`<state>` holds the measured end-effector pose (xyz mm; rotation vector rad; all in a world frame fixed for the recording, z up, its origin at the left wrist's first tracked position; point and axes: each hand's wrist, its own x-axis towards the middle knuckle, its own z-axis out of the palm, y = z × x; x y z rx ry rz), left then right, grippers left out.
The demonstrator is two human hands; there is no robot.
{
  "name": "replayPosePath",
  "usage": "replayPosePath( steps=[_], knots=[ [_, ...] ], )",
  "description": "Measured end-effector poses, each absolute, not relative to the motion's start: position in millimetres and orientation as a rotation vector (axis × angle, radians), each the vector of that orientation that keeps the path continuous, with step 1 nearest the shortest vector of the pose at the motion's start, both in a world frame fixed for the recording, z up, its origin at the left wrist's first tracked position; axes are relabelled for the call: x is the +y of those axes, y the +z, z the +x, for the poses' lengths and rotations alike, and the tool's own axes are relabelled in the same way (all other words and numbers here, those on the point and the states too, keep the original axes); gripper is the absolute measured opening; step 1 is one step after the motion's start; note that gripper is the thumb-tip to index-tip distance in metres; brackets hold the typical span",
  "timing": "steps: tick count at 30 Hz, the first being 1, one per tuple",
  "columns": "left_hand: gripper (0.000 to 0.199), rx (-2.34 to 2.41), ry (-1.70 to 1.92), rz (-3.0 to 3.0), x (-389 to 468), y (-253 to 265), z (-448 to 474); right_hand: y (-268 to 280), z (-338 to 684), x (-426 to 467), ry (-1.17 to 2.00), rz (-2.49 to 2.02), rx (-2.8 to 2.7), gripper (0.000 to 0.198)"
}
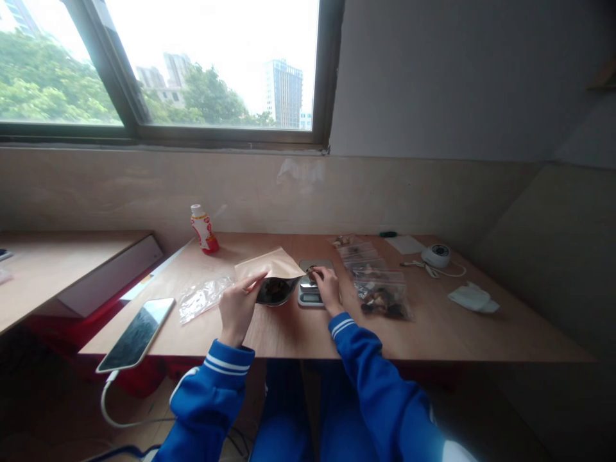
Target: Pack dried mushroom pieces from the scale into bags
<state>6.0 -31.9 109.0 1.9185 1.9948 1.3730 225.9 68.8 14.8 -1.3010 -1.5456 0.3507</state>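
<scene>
My left hand (237, 309) grips the near left edge of a brown kraft paper pouch (270, 262). The pouch lies tilted with its mouth open toward me, and dark pieces (275, 289) show inside. Just right of it stands a small digital kitchen scale (310, 299) with a display at its front. Over the scale's top, my right hand (328, 287) has its fingertips closed on a small brown piece (312, 274), partly hidden by the fingers. Clear zip bags (382, 282) holding brown dried pieces lie to the right of the scale.
A flat clear plastic bag (205, 298) and a phone (137, 335) on a charging cable lie at left. Behind them stands a red and white bottle (205, 230). A white dome camera (436, 255), white paper (405, 245) and crumpled tissue (473, 298) sit at right.
</scene>
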Motion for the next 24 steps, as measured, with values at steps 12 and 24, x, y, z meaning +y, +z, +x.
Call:
replayPosePath(
  steps=[12,24],
  knots=[
    [0.021,1.956,1.383,1.917,-33,106,2,8,248,60,0.014,-1.555,-1.582,0.019],
    [0.02,1.954,1.372,1.894,-34,107,7,65,208,1,0.112,-1.015,-1.607,0.022]
  ],
)
